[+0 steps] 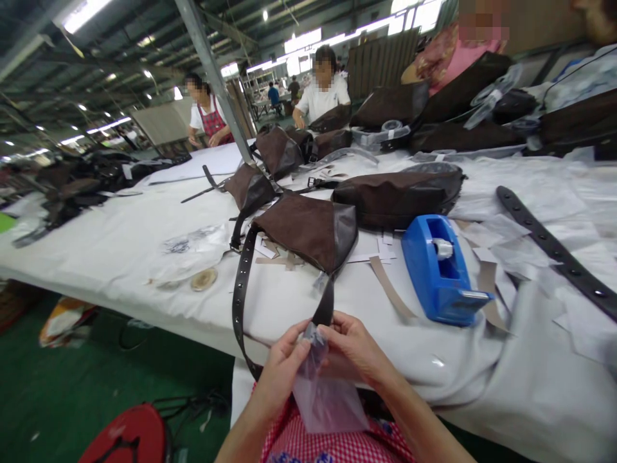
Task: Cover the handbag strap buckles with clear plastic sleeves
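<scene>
My left hand (pixel 289 350) and my right hand (pixel 354 344) meet at the table's front edge, fingers pinched together. Between them a clear plastic sheet (pixel 330 405) is gathered around part of a dark leather strap (pixel 324 305), and its loose end hangs down over my checked apron. Both hands grip the plastic; how much of the strap they hold is hidden by the fingers. The strap runs up to a brown bag (pixel 303 228) with dark leather corners, lying on the white table. From its left side a studded belt strap (pixel 241 296) loops down past my left wrist.
A blue tape dispenser (pixel 434 276) stands right of the bag, near paper strips (pixel 390 289). Behind lie another brown bag (pixel 395 196) and several more. A tape roll (pixel 203 279) is at left, a studded strap (pixel 554 247) at right. Co-workers stand across the table (pixel 120 257).
</scene>
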The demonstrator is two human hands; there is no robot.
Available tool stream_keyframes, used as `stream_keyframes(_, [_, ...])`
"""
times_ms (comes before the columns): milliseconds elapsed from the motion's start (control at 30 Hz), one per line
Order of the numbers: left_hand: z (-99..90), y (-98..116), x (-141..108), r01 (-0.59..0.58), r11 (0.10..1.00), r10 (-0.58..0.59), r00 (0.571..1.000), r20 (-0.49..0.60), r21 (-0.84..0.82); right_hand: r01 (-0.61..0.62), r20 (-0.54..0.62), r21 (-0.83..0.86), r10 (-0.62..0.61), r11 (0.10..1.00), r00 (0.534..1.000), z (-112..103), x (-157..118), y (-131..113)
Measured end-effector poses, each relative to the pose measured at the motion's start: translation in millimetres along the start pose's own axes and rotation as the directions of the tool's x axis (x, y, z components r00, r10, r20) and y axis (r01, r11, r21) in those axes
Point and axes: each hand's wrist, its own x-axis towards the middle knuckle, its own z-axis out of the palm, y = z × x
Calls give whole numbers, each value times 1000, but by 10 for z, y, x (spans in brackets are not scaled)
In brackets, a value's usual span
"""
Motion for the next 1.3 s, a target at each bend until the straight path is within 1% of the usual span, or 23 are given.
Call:
stream_keyframes(100, [25,98,24,5,996,-8,1000,30,91,-39,-68,-2,39,999,997,-2,-41,18])
stream_keyframes(167, [40,141,49,5,994,-9,999,37,108,-46,-124,34,50,998,991,-15,-94,19])
stream_keyframes(267, [57,155,84,17,996,-22,998,64,90,19,-137,32,-15,999,991,-53,-188,16])
stream_keyframes(367, [72,128,100,6,998,-13,995,100,67,80,-64,-95,-86,992,994,-90,-239,30])
stream_keyframes(433, [81,106,100,-3,998,-4,993,116,61,107,-39,-173,-115,979,993,-101,-236,40])
stream_keyframes(600, [72,85,101,14,995,-29,986,162,95,150,-60,-271,-172,951,983,-107,-188,-31])
stream_keyframes(667, [36,85,126,29,997,-45,979,201,78,174,-52,-337,-203,925,978,-122,-183,-96])
stream_keyframes(733, [-17,95,176,50,997,-62,972,225,61,196,-36,-437,-235,878,971,-151,-182,-160])
stream_keyframes(800, [-72,126,251,54,996,-71,969,237,76,191,-20,-513,-233,837,972,-185,-177,-206])
stream_keyframes(867, [-106,179,338,31,991,-63,967,247,131,179,-12,-556,-224,812,975,-220,-161,-228])
stream_keyframes(933, [-106,245,428,-32,976,-27,965,262,217,185,-21,-590,-244,786,970,-256,-131,-233])
stream_keyframes(1033, [-47,332,556,-163,922,65,959,276,351,213,-38,-648,-310,731,950,-326,-58,-247])
stream_keyframes(1100, [15,369,636,-220,891,116,956,270,396,239,-15,-654,-329,718,944,-389,2,-280])
stream_keyframes(1200, [116,393,761,-261,878,180,957,228,401,263,13,-606,-321,751,947,-488,107,-355])
stream_keyframes(1300, [207,382,921,-268,892,219,961,171,363,232,-43,-505,-293,831,955,-562,243,-411])
